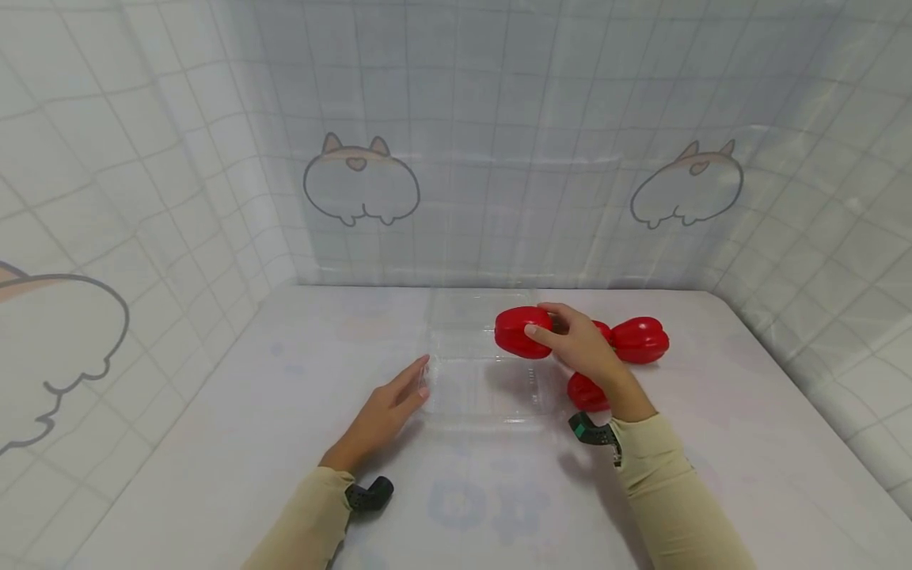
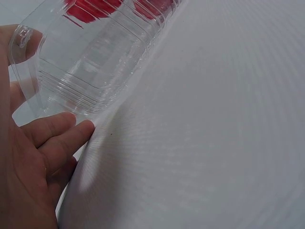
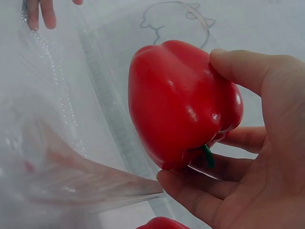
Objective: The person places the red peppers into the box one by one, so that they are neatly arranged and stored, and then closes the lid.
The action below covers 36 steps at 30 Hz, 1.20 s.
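Note:
My right hand (image 1: pixel 580 347) grips a red bell pepper (image 1: pixel 518 332) above a clear plastic container (image 1: pixel 484 416). The right wrist view shows the thumb on one side of the pepper, the fingers on the other and a short green stem (image 3: pixel 208 155) towards the palm. Extended fingers of my left hand (image 1: pixel 381 412) touch the container's left side. Through the clear wall (image 2: pixel 81 81) in the left wrist view, some of those fingers show, and red shapes appear at the top.
More red bell peppers lie right of the container: one at the far right (image 1: pixel 640 340), one nearer (image 1: pixel 588 392), and another partly hidden behind the right hand. The container's clear lid (image 1: pixel 463 307) lies folded back. Grid-patterned sheeting (image 1: pixel 456 158) walls the back and sides.

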Motion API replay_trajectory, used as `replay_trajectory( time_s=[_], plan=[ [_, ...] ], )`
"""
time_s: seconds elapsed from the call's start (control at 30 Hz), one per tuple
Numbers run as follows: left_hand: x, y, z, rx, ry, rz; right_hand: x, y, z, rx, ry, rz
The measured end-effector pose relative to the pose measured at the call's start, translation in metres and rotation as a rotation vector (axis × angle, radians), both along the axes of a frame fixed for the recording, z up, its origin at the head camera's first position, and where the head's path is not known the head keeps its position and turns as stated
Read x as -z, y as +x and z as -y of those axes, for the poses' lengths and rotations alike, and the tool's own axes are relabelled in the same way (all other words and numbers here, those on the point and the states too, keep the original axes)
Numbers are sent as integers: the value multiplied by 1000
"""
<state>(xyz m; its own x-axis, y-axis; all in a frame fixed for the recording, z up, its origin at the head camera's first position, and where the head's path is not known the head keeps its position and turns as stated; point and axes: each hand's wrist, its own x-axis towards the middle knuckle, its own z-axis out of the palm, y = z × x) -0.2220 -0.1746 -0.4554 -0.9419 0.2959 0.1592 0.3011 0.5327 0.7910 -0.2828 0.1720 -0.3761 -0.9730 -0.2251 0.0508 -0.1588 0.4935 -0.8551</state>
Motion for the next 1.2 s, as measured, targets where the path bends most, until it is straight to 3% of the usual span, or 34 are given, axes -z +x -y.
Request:
replay_trajectory(
  time_s=[0.5, 1.2],
  plan=[
    [-1, -1, -1, 7, 7, 20, 0, 1, 6, -16, 90, -42],
    [-4, 1, 0, -3, -8, 22, -2, 0, 15, -72, 133, -9]
  ],
)
